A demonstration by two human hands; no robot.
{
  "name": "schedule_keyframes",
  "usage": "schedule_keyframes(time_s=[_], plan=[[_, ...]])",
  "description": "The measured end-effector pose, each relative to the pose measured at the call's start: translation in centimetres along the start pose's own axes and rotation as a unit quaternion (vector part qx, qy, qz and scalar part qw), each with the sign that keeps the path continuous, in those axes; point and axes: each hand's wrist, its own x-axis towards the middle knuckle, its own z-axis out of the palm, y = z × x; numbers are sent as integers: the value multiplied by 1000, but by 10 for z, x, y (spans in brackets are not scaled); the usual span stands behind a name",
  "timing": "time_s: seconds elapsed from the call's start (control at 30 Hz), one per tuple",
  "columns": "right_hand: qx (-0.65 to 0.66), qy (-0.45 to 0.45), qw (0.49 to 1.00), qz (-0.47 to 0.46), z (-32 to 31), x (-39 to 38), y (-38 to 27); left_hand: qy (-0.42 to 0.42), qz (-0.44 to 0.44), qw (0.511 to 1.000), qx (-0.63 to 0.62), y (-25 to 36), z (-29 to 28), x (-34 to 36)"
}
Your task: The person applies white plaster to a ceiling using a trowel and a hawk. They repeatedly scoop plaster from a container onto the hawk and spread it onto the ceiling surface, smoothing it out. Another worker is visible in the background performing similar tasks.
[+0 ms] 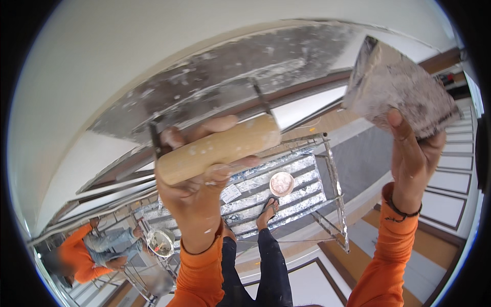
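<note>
My left hand is closed around the pale wooden handle of a plastering trowel, held up close in front of me. The trowel's long grey metal blade is smeared with white plaster and lies up near the smooth white surface; I cannot tell whether they touch. Farther right, my right hand grips a broad, flat-faced, angular piece coated in greyish plaster, with the thumb on its face. Its exact kind does not show.
Below, my feet stand on a plaster-spattered slatted scaffold platform beside a bowl of whitish material. Metal scaffold rails edge its right side. At lower left, a person in orange is beside a bucket.
</note>
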Motion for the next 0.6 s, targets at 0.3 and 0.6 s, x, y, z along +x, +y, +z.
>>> schedule_keyframes(time_s=[0.3, 0.6], plan=[[394, 131, 875, 250, 5, -33, 11, 43, -7, 999, 28, 0, 7, -1], [266, 218, 852, 396, 9, -179, 110, -49, -84, 994, 53, 20, -10, -9]])
